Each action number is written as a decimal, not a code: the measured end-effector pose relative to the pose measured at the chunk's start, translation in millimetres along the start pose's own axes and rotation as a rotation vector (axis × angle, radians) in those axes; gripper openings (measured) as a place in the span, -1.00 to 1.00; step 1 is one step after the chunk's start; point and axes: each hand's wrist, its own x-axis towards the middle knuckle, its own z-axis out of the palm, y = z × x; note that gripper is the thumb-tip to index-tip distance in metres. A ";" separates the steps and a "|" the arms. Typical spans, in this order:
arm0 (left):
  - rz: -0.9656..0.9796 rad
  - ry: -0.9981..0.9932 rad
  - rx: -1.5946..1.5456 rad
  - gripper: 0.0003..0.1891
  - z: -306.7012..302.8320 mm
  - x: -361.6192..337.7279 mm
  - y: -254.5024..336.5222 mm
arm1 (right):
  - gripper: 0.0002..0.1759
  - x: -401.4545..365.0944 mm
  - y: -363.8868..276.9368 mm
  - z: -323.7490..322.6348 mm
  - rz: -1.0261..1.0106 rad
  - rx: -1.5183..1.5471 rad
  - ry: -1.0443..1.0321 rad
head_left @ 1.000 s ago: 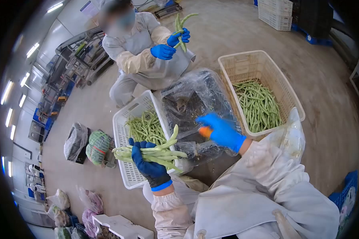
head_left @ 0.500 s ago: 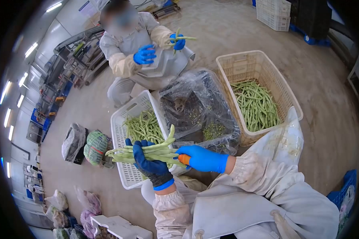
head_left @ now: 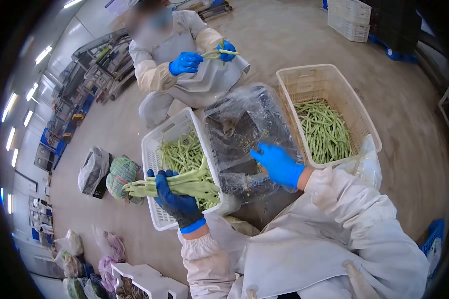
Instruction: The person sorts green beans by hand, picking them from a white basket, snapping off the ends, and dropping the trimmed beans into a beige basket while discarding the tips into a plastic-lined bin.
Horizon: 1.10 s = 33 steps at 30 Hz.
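Note:
My left hand point(head_left: 173, 200), in a dark blue glove, grips a bundle of long green beans point(head_left: 192, 184) above the white crate point(head_left: 149, 162), where more beans lie. My right hand point(head_left: 279, 163), in a bright blue glove, is over the plastic-lined dark crate point(head_left: 234, 185) in the middle. Its fingers are partly curled, and what they hold is mostly hidden beneath them. Green scraps and dirt lie on the plastic lining. To the right, a beige crate point(head_left: 366, 119) holds a pile of green beans point(head_left: 324, 130).
A co-worker point(head_left: 177, 47) sits opposite, holding a bean in blue gloves. Bagged produce point(head_left: 121, 177) and a black crate in plastic point(head_left: 94, 172) stand at the left. A white foam box point(head_left: 147, 279) is at the lower left, and stacked white crates point(head_left: 349, 20) are behind.
My right hand has moved right and up, away from the bundle, and the orange handle no longer shows. The bundle in my left hand has shifted slightly left. The co-worker's hands have come together around the bean.

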 end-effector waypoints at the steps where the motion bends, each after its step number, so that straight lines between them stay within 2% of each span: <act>1: -0.011 0.011 -0.025 -0.56 -6.0 3.7 -4.8 | -0.57 -1.6 -4.6 -0.5 -0.001 0.009 -0.002; 2: 0.108 0.022 0.231 -0.62 -15.2 5.3 -14.8 | -0.54 -0.7 -8.3 -1.1 -0.028 0.281 0.025; 3: 0.111 0.019 0.228 -0.62 -14.0 7.7 -17.0 | -0.50 1.3 -14.2 -9.6 -0.056 0.548 0.050; 4: 0.075 0.014 0.110 -0.64 -13.8 8.2 -18.8 | -0.53 -1.4 -30.4 -15.7 0.026 0.830 -0.092; 5: 0.037 0.010 -0.010 -0.66 -14.2 7.2 -22.5 | -0.53 -1.4 -44.8 -22.3 0.032 0.827 -0.094; 6: 0.223 0.003 0.318 -0.70 -14.4 4.0 -27.3 | -0.55 -0.6 -57.5 -27.2 0.032 1.007 -0.201; 7: 0.220 0.004 0.317 -0.70 -13.4 2.1 -29.3 | -0.58 -0.8 -66.5 -27.8 0.030 1.187 -0.309; 8: 0.125 0.050 0.187 -0.68 -2.6 -1.9 -24.2 | -0.58 -1.9 -72.3 -20.1 0.031 1.187 -0.309; 9: 0.031 0.094 0.057 -0.66 5.7 -5.2 -20.7 | -0.64 -2.0 -76.7 -9.6 0.142 1.394 -0.374; 10: 0.033 0.095 0.058 -0.66 9.8 -8.1 -19.9 | -0.68 -2.2 -78.0 -2.0 0.256 1.598 -0.440; 13: 0.113 0.116 0.114 -0.70 13.6 -11.2 -19.8 | -0.72 -0.8 -79.5 -3.1 0.265 1.688 -0.482; 15: 0.191 0.085 0.149 -0.64 10.8 -10.0 -23.3 | -0.73 -0.6 -82.0 3.6 0.249 1.641 -0.440; 17: 0.190 0.050 0.145 -0.59 7.7 -9.1 -25.2 | -0.74 -1.4 -84.7 0.7 0.234 1.592 -0.398; 19: 0.190 0.015 0.141 -0.54 8.7 -10.8 -26.0 | -0.84 -3.7 -88.3 -13.1 0.002 0.877 -0.238; 20: 0.161 0.004 0.131 -0.51 14.7 -15.3 -24.3 | -0.84 -4.0 -87.8 -13.0 0.001 0.877 -0.240; 22: 0.132 -0.014 0.124 -0.49 15.0 -19.3 -25.5 | -0.86 -4.2 -85.1 -13.2 -0.366 0.325 -0.181; 23: 0.132 -0.014 0.125 -0.49 11.6 -19.6 -27.9 | -0.86 -2.5 -79.6 -15.7 -0.365 0.325 -0.181; 25: 0.094 0.008 0.123 -0.47 3.1 -19.7 -33.3 | -0.86 4.3 -61.5 -24.9 -0.525 0.151 -0.124; 26: 0.024 0.027 0.112 -0.48 -0.2 -19.8 -34.7 | -0.90 5.7 -54.5 -30.7 -0.603 0.194 -0.007; 27: 0.028 0.029 0.113 -0.48 -1.9 -19.7 -35.6 | -0.90 4.7 -51.8 -36.7 -0.608 0.196 -0.006; 29: -0.154 -0.071 0.087 -0.51 -0.6 -21.4 -39.5 | -0.92 1.4 -47.8 -47.6 -0.567 0.146 -0.061; 30: -0.164 -0.072 0.085 -0.51 0.4 -23.2 -42.1 | -0.92 1.0 -43.1 -46.2 -0.560 0.145 -0.067; 33: -0.519 -0.295 0.142 -0.53 9.1 -21.0 -42.7 | -0.91 6.1 -38.2 -42.8 -0.599 0.074 -0.062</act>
